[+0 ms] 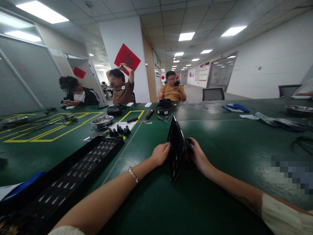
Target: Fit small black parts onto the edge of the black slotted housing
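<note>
A flat black perforated panel point(176, 148) stands on edge on the green table point(220, 156), tilted away from me. My left hand point(160, 154) grips its left face, fingers curled on it. On the panel's right side my right hand point(197, 153) is closed around a small dark part that I cannot make out. A bracelet circles my left wrist.
A long black perforated tray point(73, 176) lies at my left. Beyond it are small black parts point(119, 130), a metal bowl point(102, 120) and yellow floor-tape markings. Three people sit across the table. Blue gloves point(236, 107), cables and another metal dish point(299, 109) lie at the right.
</note>
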`<state>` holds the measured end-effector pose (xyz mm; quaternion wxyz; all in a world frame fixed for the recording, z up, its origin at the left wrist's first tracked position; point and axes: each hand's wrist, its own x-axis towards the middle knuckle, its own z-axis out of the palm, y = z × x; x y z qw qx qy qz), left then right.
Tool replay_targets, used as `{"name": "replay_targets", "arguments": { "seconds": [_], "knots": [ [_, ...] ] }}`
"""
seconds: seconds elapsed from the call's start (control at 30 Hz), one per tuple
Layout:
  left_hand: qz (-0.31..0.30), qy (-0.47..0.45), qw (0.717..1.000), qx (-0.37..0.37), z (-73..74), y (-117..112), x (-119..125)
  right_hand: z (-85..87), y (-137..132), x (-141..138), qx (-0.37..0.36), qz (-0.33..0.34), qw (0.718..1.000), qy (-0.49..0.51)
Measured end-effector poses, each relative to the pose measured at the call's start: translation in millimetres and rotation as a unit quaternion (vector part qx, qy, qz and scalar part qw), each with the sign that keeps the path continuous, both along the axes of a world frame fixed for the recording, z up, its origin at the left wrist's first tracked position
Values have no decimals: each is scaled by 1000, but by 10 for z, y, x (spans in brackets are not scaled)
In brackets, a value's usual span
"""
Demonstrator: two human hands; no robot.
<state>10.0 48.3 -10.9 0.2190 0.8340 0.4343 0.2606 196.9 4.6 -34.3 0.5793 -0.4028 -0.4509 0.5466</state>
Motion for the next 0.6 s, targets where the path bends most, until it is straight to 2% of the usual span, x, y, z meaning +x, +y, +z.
{"name": "replay_targets", "arguments": {
  "seconds": [0.2,0.43,0.6],
  "knots": [
    [36,-17,999,-23,-36,9,23,-13,9,11,5,3,1000,-8],
    [-1,-1,1000,9,-16,11,2,17,-1,-9,-5,-4,1000,0],
    [5,-4,1000,3,-6,-2,-1,-5,10,-2,-2,-7,1000,3]
  ]
}}
